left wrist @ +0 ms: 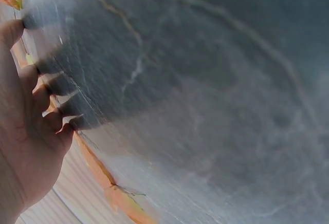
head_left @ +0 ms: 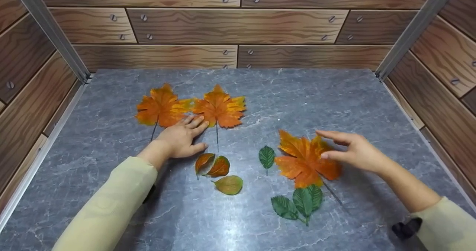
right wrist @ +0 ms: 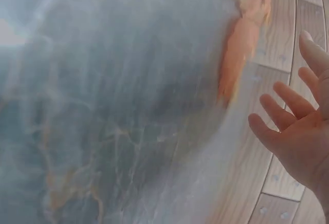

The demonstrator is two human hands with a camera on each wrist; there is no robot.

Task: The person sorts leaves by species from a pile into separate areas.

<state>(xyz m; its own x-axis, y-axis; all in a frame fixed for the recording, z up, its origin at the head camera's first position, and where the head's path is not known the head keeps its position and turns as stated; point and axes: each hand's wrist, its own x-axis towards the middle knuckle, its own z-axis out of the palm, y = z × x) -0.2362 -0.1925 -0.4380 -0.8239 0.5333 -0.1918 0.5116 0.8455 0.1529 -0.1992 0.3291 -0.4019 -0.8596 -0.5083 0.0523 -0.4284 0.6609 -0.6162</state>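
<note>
My left hand (head_left: 182, 136) lies palm down with fingers spread, its fingertips at the lower edges of two orange maple leaves. One is the left maple leaf (head_left: 161, 108); the other, the middle maple leaf (head_left: 218, 108), sits beside it, their edges meeting. My right hand (head_left: 357, 152) hovers over the edge of a third maple leaf (head_left: 301, 160), fingers and thumb apart; the right wrist view shows its fingers (right wrist: 293, 100) spread with nothing between them. Below the left hand lie two small brown-orange leaves (head_left: 219, 166) and a yellow-green leaf (head_left: 228, 185).
A single green leaf (head_left: 266, 157) lies left of the third maple leaf, and a green leaf sprig (head_left: 303, 202) just below it. Everything rests on a grey marbled tabletop (head_left: 148, 228). Wood-patterned panels (head_left: 238, 26) stand behind and at both sides, with metal posts (head_left: 50, 31) in the corners.
</note>
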